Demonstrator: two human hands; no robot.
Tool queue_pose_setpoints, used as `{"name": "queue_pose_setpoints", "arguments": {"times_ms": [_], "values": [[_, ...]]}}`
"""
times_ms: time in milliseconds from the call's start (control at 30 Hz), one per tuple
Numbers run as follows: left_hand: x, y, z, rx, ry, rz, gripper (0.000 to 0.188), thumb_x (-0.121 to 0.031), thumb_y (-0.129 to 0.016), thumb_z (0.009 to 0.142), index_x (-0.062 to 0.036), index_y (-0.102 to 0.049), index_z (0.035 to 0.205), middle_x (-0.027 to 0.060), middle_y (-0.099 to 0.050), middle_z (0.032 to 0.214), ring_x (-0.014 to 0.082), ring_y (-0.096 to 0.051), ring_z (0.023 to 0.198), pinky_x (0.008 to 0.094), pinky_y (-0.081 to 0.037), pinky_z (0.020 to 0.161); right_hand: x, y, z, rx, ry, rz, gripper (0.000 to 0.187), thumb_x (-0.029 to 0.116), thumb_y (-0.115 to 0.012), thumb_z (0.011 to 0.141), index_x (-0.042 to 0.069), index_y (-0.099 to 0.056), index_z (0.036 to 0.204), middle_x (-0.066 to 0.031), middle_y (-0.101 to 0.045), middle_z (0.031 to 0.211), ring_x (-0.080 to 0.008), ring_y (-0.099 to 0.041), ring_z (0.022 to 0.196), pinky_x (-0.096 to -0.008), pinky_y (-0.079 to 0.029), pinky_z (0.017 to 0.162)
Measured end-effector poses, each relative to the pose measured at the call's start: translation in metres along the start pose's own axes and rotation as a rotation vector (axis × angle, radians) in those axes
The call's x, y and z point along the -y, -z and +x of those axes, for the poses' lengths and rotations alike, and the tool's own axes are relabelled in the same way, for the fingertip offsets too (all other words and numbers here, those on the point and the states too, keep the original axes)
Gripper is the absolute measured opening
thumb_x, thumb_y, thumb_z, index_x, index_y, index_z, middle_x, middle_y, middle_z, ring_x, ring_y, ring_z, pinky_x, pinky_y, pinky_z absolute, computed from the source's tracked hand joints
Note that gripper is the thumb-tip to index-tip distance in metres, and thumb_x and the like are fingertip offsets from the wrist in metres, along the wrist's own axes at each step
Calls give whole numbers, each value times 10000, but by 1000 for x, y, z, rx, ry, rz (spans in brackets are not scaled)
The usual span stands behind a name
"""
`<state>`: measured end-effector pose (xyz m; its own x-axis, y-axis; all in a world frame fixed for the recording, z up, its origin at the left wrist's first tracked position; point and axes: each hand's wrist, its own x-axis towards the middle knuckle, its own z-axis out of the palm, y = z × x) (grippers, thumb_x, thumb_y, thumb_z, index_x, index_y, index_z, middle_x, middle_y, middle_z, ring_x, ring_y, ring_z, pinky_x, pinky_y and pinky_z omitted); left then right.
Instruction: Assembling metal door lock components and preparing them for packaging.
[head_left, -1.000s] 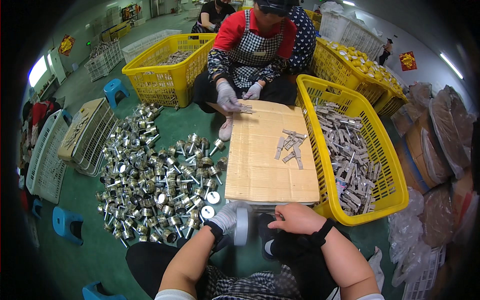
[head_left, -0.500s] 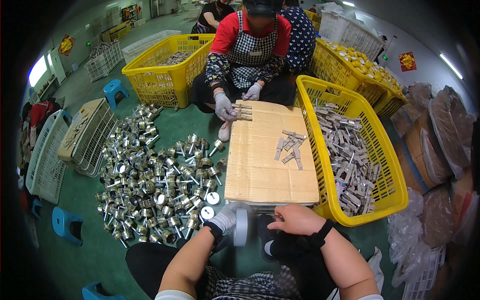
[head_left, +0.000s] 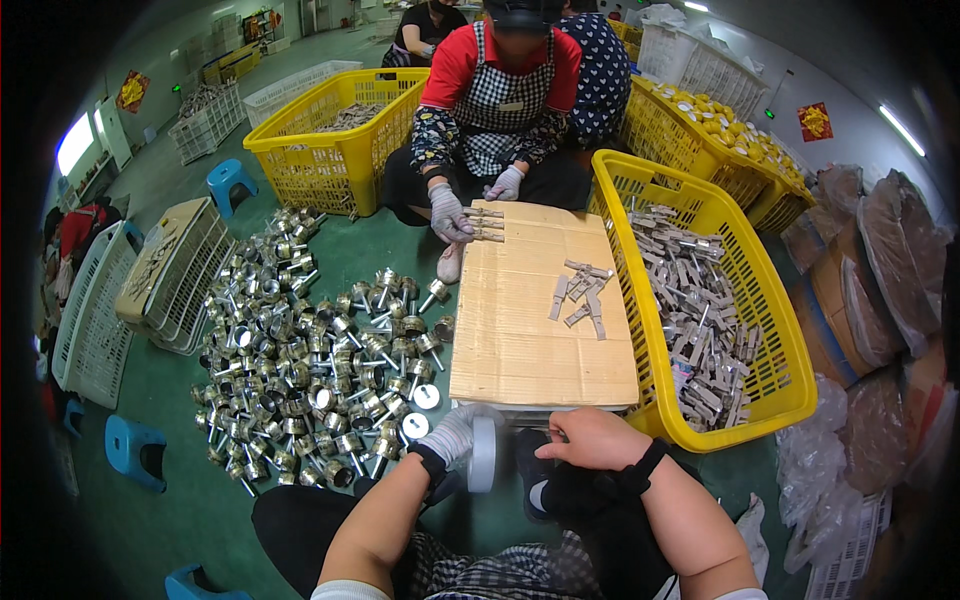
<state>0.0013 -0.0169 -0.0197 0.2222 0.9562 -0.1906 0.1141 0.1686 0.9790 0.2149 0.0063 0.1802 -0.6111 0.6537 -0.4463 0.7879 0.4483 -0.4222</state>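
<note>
My left hand (head_left: 450, 437), in a pale knit glove, grips a roll of grey-white tape (head_left: 481, 455) held on edge just off the near edge of the cardboard-topped work surface (head_left: 520, 375). To its right, my bare right hand (head_left: 600, 438) is closed with thumb and forefinger curled together; what they hold, if anything, does not show. Several flat metal clips (head_left: 583, 292) lie loosely on the cardboard. At its far left corner a co-worker's gloved hand (head_left: 449, 213) rests on a small row of clips (head_left: 485, 224).
Metal cups with stems (head_left: 320, 375) are heaped on the floor at left. A yellow basket (head_left: 785, 400) of metal clips stands close on the right. The co-worker in a checked apron (head_left: 505, 100) sits opposite. Blue stools (head_left: 134, 452) and a yellow crate (head_left: 340, 170) stand farther left.
</note>
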Motion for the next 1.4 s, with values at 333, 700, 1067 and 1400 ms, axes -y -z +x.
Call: {"name": "queue_pose_setpoints", "arguments": {"times_ms": [333,700,1067,1400], "values": [[-2,1,0,31,15,7,170,-61,-605,794,-61,-619,963,37,-625,969,122,-559,924,262,-426,858,-1,1,-1,-6,3,6,366,377,-636,766,23,-592,844,-166,-625,830,-334,-593,807,-396,-464,708],[3,1,1,37,25,-46,172,-43,-611,778,-63,-622,949,39,-629,961,123,-566,909,263,-436,842,1,2,-2,-3,1,7,354,364,-640,766,21,-589,841,-166,-624,833,-333,-594,815,-395,-463,715],[-7,0,-3,24,46,-31,146,-55,-590,798,-60,-626,940,43,-631,960,130,-565,915,269,-434,842,-5,-5,1,-44,45,17,381,405,-644,766,34,-569,809,-156,-603,749,-322,-581,740,-379,-447,649],[-1,-1,-1,-17,-13,1,177,-21,-588,777,-73,-642,937,46,-644,924,122,-585,850,250,-462,781,-5,-4,1,-37,43,5,370,397,-646,770,38,-572,819,-152,-607,756,-322,-582,744,-377,-450,653]]}}
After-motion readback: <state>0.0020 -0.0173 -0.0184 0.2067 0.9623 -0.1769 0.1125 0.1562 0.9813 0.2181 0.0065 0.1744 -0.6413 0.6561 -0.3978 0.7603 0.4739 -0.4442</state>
